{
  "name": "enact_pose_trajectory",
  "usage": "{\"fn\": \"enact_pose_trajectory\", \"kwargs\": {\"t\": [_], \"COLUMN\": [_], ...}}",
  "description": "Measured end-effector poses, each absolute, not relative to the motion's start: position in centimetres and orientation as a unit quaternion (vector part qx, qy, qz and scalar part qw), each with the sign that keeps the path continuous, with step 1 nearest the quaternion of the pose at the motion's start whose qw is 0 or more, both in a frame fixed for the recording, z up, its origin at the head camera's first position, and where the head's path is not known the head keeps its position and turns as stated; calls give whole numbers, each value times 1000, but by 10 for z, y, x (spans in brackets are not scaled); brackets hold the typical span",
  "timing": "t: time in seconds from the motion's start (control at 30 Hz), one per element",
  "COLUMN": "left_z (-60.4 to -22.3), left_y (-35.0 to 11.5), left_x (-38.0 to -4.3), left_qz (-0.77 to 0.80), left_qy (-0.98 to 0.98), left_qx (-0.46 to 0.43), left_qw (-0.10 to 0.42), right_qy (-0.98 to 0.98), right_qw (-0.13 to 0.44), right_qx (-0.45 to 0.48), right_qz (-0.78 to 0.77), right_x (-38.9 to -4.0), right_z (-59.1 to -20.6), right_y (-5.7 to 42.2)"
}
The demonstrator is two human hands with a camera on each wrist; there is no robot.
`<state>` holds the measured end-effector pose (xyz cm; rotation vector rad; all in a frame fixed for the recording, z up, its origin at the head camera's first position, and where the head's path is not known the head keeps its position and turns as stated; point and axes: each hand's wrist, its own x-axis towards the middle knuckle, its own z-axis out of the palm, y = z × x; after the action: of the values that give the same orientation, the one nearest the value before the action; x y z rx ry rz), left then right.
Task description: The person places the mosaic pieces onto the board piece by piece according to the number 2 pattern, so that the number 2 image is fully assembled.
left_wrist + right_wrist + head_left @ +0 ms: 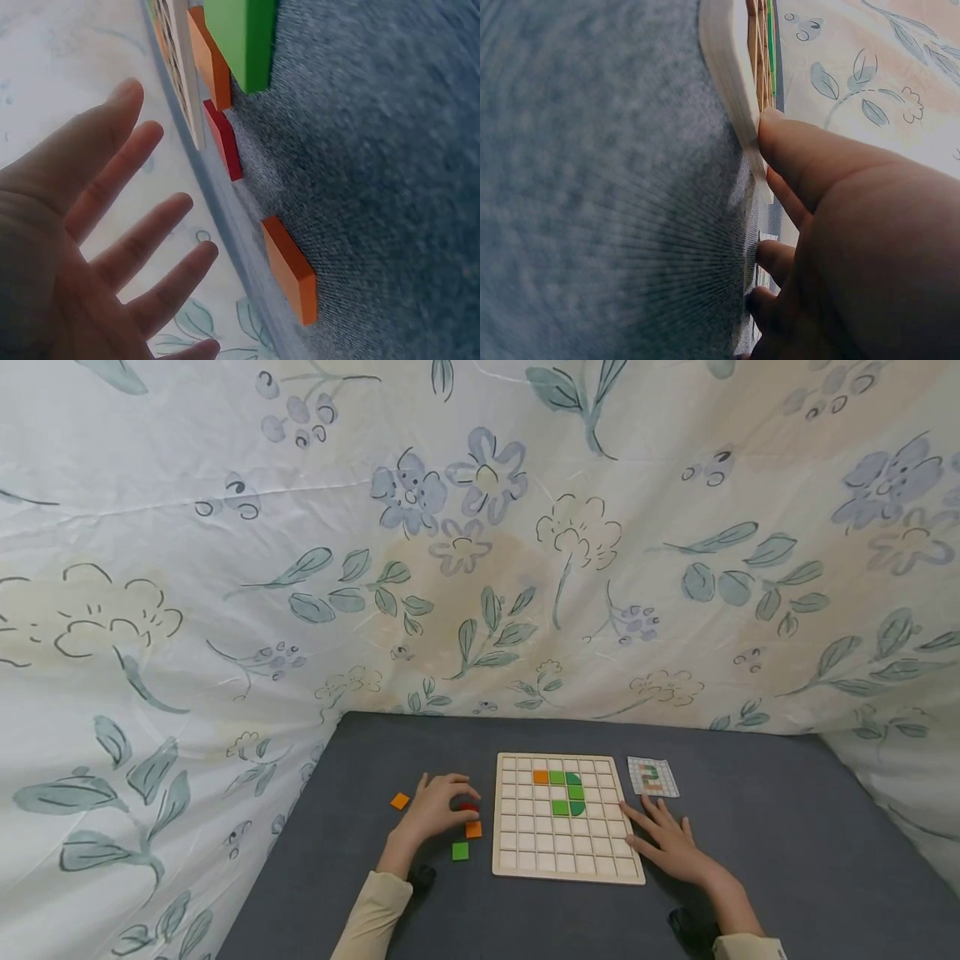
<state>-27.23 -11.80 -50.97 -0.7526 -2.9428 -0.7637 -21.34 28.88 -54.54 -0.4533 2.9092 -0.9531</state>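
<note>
My left hand (433, 807) hovers over the dark table left of the board, thumb and fingers spread with nothing between them. Close by its fingertips lies a red tile (223, 141), partly hidden by the hand in the head view. An orange tile (473, 830) and a green tile (460, 852) lie just nearer to me. The wooden grid board (525, 843) holds an orange square (541, 777), several green squares and green rounded pieces. At the board's right edge rests my right hand (670, 843), fingers extended, with thumb and forefinger touching the rim.
A second orange tile (400, 801) lies to the left of my left hand. Beyond my right fingertips is a printed card (652, 777) with a small coloured grid pattern. A floral cloth (480, 610) hangs behind the dark table (787, 827).
</note>
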Motion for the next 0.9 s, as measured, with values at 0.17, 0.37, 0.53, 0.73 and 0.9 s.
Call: {"fn": "enact_pose_trajectory", "kwargs": {"t": [0.17,0.37,0.53,0.73,0.9], "left_z": [-509,-511,-511,-511,-512], "left_y": [-121,-126,-131,-136,-138], "left_x": [-271,-272,-272,-272,-276], "left_qz": [-243,-241,-233,-233,-220], "left_qy": [-940,-941,-943,-944,-947], "left_qx": [-238,-239,-238,-233,-236], "left_qw": [6,10,12,14,6], "right_qy": [939,941,941,940,939], "right_qw": [22,20,19,19,19], "right_qx": [-147,-149,-149,-150,-151], "right_qz": [-309,-304,-303,-306,-308], "right_x": [-214,-214,-214,-214,-214], "right_z": [-545,-545,-546,-547,-547], "right_y": [289,289,289,289,289]}}
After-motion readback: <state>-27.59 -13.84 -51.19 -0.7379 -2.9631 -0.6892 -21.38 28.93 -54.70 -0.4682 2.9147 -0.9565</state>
